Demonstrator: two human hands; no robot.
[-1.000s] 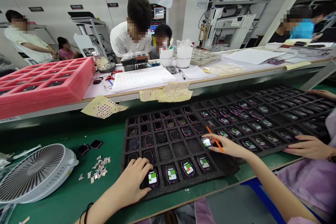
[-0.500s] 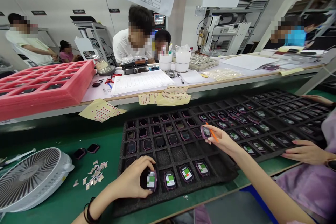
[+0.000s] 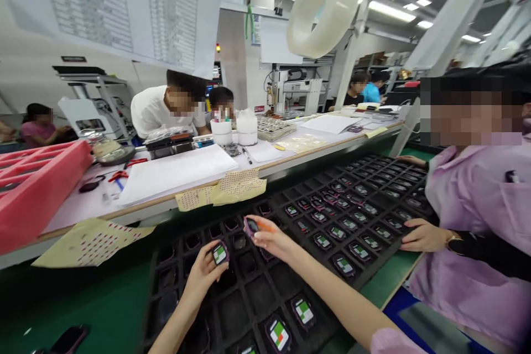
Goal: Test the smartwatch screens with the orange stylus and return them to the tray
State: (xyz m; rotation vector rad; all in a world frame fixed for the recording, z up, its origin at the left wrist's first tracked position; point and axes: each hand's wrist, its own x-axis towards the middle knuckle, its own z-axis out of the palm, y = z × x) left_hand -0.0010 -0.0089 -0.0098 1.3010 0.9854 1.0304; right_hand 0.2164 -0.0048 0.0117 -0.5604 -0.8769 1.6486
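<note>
Above the foam tray (image 3: 257,293), smartwatch (image 3: 219,253) screen-up

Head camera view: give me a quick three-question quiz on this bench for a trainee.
1. Multiple choice: what does the left hand hold? A) a pen B) a watch C) scissors
2. True or false: the co-worker's hand has a wristwatch on its wrist.
3. Fill in the blank: the foam crate at far left is ____.

Key: 1 B; 2 true; 3 pink.
</note>
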